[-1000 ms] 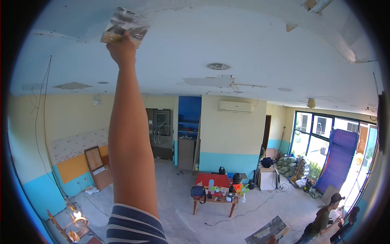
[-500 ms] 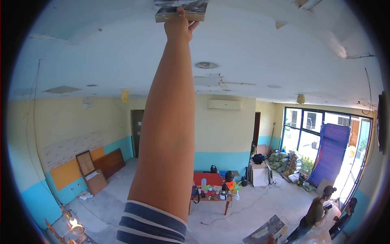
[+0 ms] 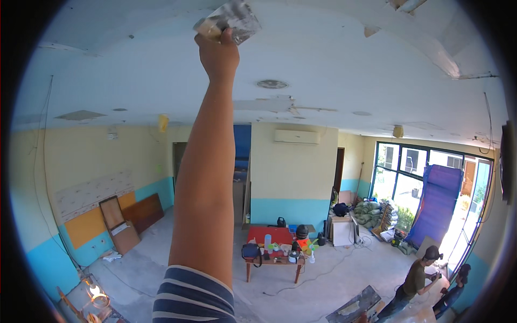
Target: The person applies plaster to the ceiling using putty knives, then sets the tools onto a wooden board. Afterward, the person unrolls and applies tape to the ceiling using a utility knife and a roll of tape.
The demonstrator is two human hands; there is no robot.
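My left hand (image 3: 219, 53) is raised high overhead, closed round a broad putty knife (image 3: 243, 22) with a pale back edge and a smeared metal blade. My thumb lies along the tool. The blade is tilted, close under the pale ceiling (image 3: 323, 59); whether it touches cannot be told. At the lower right edge is a grey plastering board (image 3: 351, 308) with whitish putty on it. My right hand (image 3: 372, 312), mostly cut off by the frame, appears to grip the board from its near side.
Below stands a red-topped table (image 3: 264, 234) with bottles and a helmet. Two people are at the lower right, the nearer one (image 3: 417, 280) in a dark shirt. A lit work lamp (image 3: 98, 293) stands lower left. Sacks (image 3: 369, 214) lie near the window. Wires (image 3: 46, 134) hang at the left.
My left hand has moved left and slightly down, and the putty knife has turned from level to tilted. The plastering board has shifted slightly right.
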